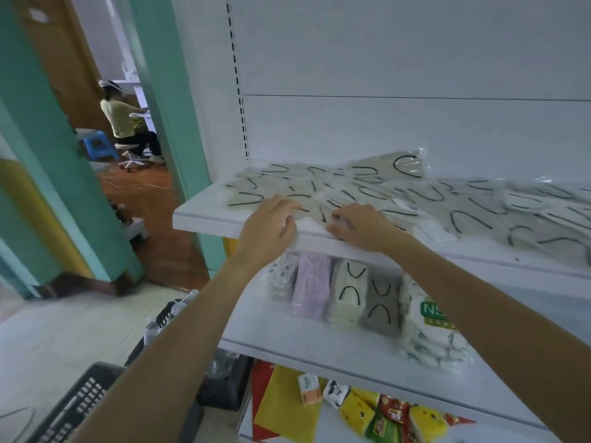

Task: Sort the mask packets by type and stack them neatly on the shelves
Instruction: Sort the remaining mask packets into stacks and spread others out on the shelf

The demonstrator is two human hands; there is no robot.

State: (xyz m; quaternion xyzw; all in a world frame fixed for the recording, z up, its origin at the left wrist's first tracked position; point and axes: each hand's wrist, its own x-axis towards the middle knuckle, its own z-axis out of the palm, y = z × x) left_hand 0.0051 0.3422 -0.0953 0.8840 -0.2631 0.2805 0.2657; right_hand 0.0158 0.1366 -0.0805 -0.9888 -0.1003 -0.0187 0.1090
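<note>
Beige mask packets (351, 193) with black ear loops cover the white top shelf (204, 219). On the white middle shelf (271, 334), from its left edge: a white spotted packet (281, 276), a lilac packet (311, 282), a cream packet (348, 289) and a grey packet (380, 302), both with black loops, and a white green-labelled packet (428, 318). Below lie red and yellow bags (281, 404). Left of the shelves are a black crate (80, 401) and a teal door frame (179, 123).
</note>
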